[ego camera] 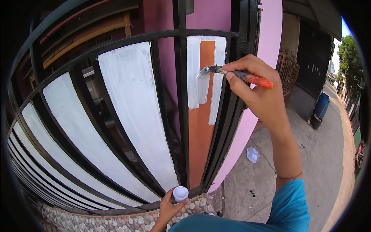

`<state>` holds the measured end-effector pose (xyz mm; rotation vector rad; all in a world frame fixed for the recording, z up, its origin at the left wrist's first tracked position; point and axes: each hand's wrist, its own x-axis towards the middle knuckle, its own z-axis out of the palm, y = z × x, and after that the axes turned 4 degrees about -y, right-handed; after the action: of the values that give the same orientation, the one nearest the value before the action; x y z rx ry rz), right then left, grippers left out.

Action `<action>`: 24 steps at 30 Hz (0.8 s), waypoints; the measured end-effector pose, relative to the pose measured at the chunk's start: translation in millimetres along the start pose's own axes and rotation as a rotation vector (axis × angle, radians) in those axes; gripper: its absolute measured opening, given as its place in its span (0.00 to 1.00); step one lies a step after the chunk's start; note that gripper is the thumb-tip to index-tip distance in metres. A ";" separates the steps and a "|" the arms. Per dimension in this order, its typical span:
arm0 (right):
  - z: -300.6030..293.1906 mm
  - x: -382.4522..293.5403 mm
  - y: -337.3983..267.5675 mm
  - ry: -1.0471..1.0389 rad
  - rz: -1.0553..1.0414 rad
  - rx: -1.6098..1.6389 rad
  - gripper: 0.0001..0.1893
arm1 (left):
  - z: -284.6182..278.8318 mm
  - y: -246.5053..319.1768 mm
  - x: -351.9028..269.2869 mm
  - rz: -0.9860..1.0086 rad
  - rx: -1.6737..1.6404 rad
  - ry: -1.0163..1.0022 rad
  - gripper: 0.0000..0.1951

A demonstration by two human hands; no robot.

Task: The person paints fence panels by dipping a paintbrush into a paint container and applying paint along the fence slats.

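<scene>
My right hand [256, 84] grips a paintbrush [242, 76] with a paint-smeared orange handle. Its pale bristles rest on a narrow panel of the gate, where white strokes stand beside and over the orange-brown surface [200, 145]. Both side edges of that panel's upper part are coated white, and a brown strip shows between them near the top. Low down by the gate's bottom rail, my left hand [169, 208] holds a small white cup [180, 193]; what is inside is hard to make out. Left of the brown panel stands a wider white-painted panel [136, 107].
Black metal bars [180, 87] frame the panels. Several more white panels [84, 116] curve off leftward. A pebble-faced low wall [139, 221] runs beneath the gate. To the right are a pink pillar [269, 32], crumpled white litter [253, 155] on concrete, and a blue barrel [321, 105].
</scene>
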<state>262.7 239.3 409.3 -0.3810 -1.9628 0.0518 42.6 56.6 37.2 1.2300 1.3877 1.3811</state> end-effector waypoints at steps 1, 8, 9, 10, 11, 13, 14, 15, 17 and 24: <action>-0.3 2.0 0.4 0.006 -0.010 -0.020 0.09 | -0.2 -2.8 0.7 0.003 0.001 0.000 0.34; -4.7 24.2 -5.0 0.065 -0.048 -0.027 0.10 | -2.1 -7.0 2.0 0.019 0.024 -0.004 0.33; -5.6 26.8 -4.9 0.065 -0.050 -0.028 0.10 | -2.3 -7.3 2.5 0.027 0.023 -0.006 0.33; -6.4 29.2 -4.7 0.082 -0.065 -0.054 0.10 | -2.2 -6.7 2.5 0.029 0.023 -0.006 0.33; -7.1 31.6 -4.3 0.098 -0.080 -0.080 0.10 | -1.8 -5.0 2.6 0.025 0.007 -0.006 0.33; -8.3 35.6 -4.4 0.112 -0.098 -0.085 0.11 | -1.7 -3.3 2.8 0.023 -0.008 -0.007 0.33; -8.4 37.2 -4.7 0.126 -0.114 -0.087 0.11 | -2.0 -3.2 2.5 0.016 0.000 -0.004 0.33; -8.4 38.4 -5.3 0.127 -0.115 -0.088 0.11 | -2.4 -2.9 2.4 0.010 0.008 -0.001 0.32; -8.3 40.1 -6.5 0.148 -0.120 -0.074 0.10 | -2.7 -1.5 2.5 0.005 -0.009 -0.005 0.33; -11.9 36.0 -7.8 0.182 -0.125 -0.078 0.10 | -3.3 0.2 4.0 -0.006 -0.023 -0.007 0.33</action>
<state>258.3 240.7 447.8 -0.3027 -1.8078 -0.1360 38.6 59.8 37.9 1.2134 1.3669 1.3836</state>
